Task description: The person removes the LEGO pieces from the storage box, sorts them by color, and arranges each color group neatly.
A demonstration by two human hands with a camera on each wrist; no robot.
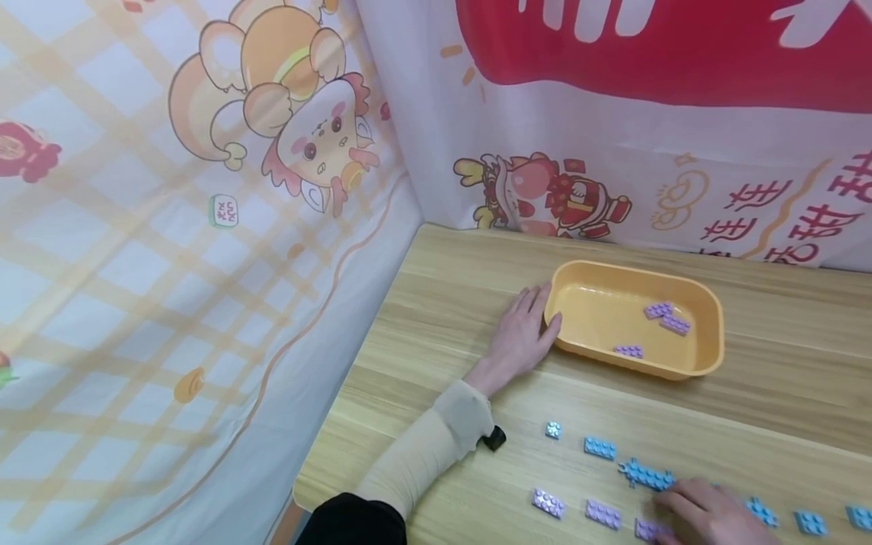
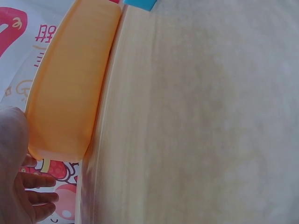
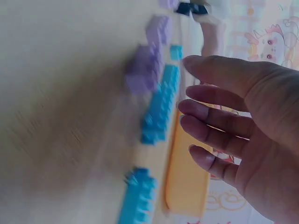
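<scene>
Head view: one tray (image 1: 593, 314) holds three purple bricks (image 1: 675, 325); left grip (image 1: 521, 333) and right grip (image 1: 714, 515) unclenched.

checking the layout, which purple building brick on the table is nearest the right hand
The rightmost purple building brick on the table in the head view: it lies by the right hand, while the other two are farther left.

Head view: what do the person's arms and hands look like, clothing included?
The left hand is ungloved; its forearm has a pale beige sleeve with a loose cuff. Black fabric covers the arm higher up, and a small black object sits beside the cuff. The right hand is ungloved; its sleeve isn't visible.
</scene>
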